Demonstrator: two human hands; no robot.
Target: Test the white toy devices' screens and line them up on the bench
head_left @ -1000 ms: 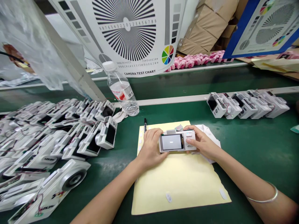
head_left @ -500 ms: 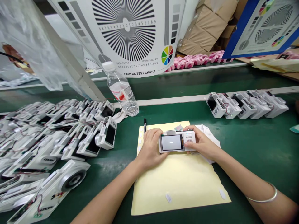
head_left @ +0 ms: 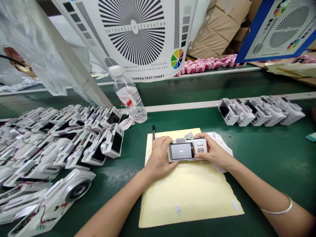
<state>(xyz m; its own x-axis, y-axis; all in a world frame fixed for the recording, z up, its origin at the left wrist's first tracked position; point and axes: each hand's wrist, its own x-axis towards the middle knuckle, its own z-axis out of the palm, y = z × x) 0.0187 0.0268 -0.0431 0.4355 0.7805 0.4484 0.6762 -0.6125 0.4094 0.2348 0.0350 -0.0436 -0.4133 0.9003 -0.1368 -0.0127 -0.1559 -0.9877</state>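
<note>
Between my two hands is a white digital camera [head_left: 182, 151], held upright with its back and lit grey screen toward me. My left hand [head_left: 159, 158] is closed round its left end, fingers on top and thumb below. At the right end my right hand [head_left: 213, 152] grips it, with the thumb on the back under the round button pad. Small text shows in the middle of the screen. Under the camera lies a pale yellow sheet [head_left: 190, 194] with a few small stickers on it. A white cloth [head_left: 221, 143] sits behind my right hand.
Many white cameras [head_left: 59, 141] with exposed wires crowd the left side. Several more [head_left: 261, 110] stand in a row at the back right. A water bottle [head_left: 130, 98], a black pen [head_left: 153, 131] and a hanging camera test chart [head_left: 145, 70] are beyond the sheet.
My right thumb has slid down off the round button pad to the camera's lower edge, so the pad now shows. The camera and my left hand stay almost in place.
</note>
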